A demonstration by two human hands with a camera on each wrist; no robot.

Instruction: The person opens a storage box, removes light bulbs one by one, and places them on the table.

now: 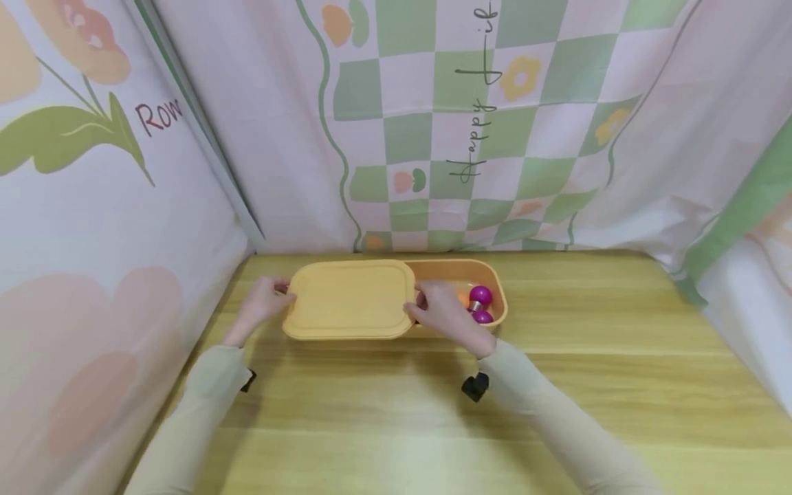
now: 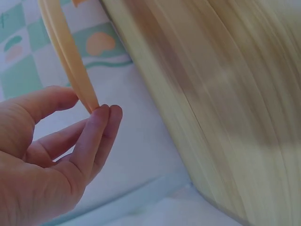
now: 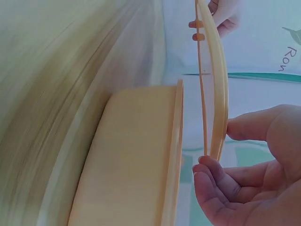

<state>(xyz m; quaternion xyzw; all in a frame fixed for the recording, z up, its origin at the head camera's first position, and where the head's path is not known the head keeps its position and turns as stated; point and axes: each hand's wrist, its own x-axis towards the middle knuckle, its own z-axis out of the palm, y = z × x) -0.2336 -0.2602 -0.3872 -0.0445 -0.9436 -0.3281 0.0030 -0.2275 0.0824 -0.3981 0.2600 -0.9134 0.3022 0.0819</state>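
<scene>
A yellow-orange lid (image 1: 351,300) is held between both hands, raised above the left part of a matching plastic box (image 1: 500,292). My left hand (image 1: 262,302) pinches the lid's left end, thumb on one face and fingertips on the other, as the left wrist view shows. At the opposite end my right hand (image 1: 445,313) pinches the lid's rim. In the right wrist view a gap separates the lid (image 3: 219,94) from the box wall (image 3: 131,155). Inside the box's right part lie shiny purple round pieces (image 1: 480,295) and something orange (image 1: 463,300), partly behind the right hand.
The box stands on a wood-grain table (image 1: 396,419) near its back edge. Behind it hangs a green-and-white checked curtain (image 1: 408,137). A printed white cloth (image 1: 111,275) borders the left side, and another curtain (image 1: 742,275) hangs at the right.
</scene>
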